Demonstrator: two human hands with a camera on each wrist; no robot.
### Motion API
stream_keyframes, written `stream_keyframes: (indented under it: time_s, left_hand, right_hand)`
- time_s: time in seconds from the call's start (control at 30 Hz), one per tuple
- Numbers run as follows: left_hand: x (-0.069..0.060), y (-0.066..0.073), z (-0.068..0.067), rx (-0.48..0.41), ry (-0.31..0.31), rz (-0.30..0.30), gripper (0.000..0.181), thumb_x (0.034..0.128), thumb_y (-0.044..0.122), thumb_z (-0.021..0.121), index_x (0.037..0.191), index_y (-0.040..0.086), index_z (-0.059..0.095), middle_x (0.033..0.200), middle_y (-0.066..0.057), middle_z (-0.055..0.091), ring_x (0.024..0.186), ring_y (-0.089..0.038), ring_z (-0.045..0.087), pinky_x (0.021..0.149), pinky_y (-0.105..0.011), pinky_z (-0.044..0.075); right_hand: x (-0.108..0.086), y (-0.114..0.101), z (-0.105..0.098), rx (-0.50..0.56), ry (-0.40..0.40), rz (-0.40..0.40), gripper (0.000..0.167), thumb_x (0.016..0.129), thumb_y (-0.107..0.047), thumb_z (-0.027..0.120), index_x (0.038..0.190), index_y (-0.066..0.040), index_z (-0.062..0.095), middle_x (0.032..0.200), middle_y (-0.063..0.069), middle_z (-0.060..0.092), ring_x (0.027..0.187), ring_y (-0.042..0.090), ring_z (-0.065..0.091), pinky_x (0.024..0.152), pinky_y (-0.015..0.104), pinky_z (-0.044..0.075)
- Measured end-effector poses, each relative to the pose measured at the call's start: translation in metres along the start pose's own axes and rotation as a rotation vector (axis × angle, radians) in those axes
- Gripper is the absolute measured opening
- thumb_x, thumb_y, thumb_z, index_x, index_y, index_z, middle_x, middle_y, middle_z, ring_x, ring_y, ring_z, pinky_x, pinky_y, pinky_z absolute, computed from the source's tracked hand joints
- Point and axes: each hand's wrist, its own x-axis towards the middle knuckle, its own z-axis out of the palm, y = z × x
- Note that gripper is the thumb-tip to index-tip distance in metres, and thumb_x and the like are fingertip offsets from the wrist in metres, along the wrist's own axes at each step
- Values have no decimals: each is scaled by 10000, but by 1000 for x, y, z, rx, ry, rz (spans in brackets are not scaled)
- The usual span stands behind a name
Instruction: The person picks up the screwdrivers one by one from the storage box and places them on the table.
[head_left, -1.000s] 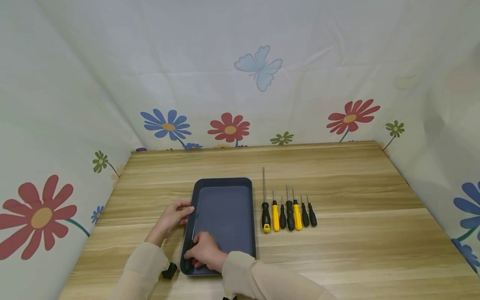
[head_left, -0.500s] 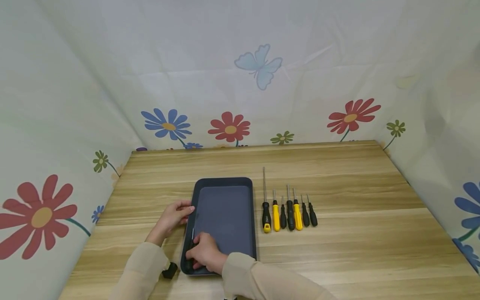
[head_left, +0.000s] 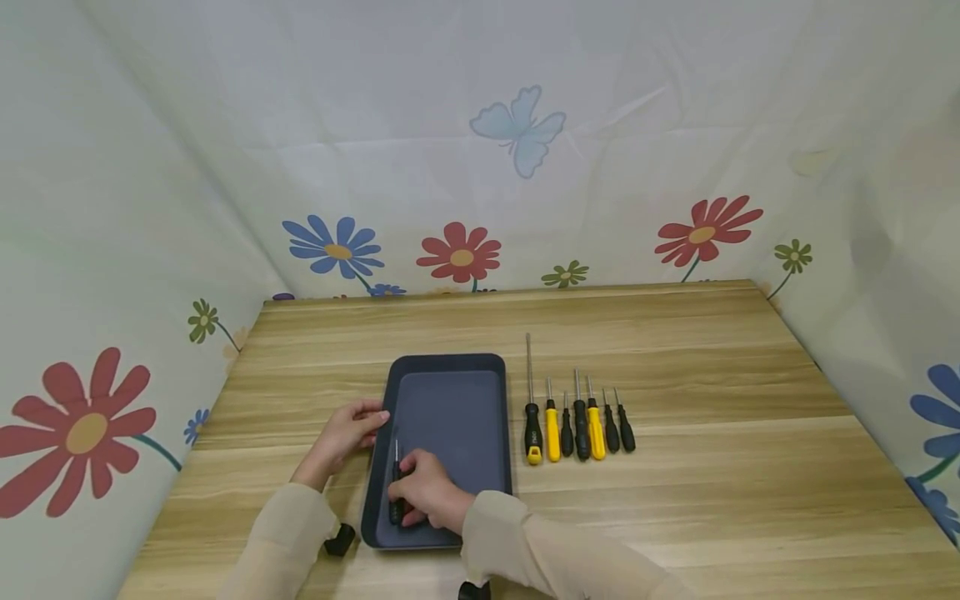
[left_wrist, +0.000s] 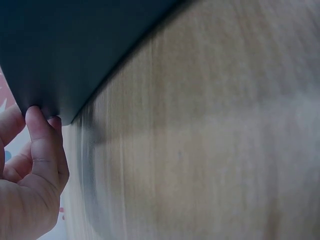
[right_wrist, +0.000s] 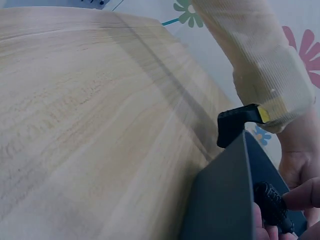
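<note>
A dark grey rectangular tray [head_left: 457,417] lies on the wooden table. My left hand [head_left: 347,437] grips its left rim, with the thumb on the edge and fingers outside; the left wrist view shows the fingers pinching that rim. Inside the tray, near its left wall, my right hand [head_left: 431,489] holds a black-handled screwdriver [head_left: 395,510]. Its thin metal shaft points toward the far side. In the right wrist view the black ridged handle [right_wrist: 272,204] sits between thumb and fingers; part of it is hidden by them.
Right of the tray, several screwdrivers lie in a row, shafts pointing away: a long black-and-yellow one [head_left: 532,433], yellow-handled ones [head_left: 552,435] and black-handled ones [head_left: 626,433]. Flower-printed cloth [head_left: 600,167] hangs around the wooden table [head_left: 712,400].
My right hand has moved a little right and away from the tray's near-left corner, taking the screwdriver with it. The left hand stays on the rim.
</note>
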Motion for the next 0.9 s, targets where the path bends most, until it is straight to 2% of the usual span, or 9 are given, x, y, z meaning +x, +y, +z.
stream_keyframes:
  time_s: [0.2,0.43,0.9]
  left_hand:
    - [-1,2,0,2,-4,2,486,875,220,551,1249,-55,404,1002,-80,564,756,-58,541,637,-211,480]
    - [-1,2,0,2,0,-5,490,872,221,555,1252,-49,406,999,-71,558,748,-54,535,632,-206,478]
    - [1,1,-1,4,-14,14,483,874,197,551,1253,-62,400,1009,-72,544,761,-56,531,638,-206,479]
  right_hand:
    - [0,-9,-15,30,-35,-6,286,725,40,591,954,-70,460,685,71,489,424,151,461,373,284,456]
    - [-3,-23,-37,44,-31,-10,302,730,52,581,977,-77,464,675,71,510,459,171,498,424,347,488]
    - [-5,-42,-93,79,-34,-54,373,738,44,570,1081,-50,459,748,55,523,549,151,520,545,402,522]
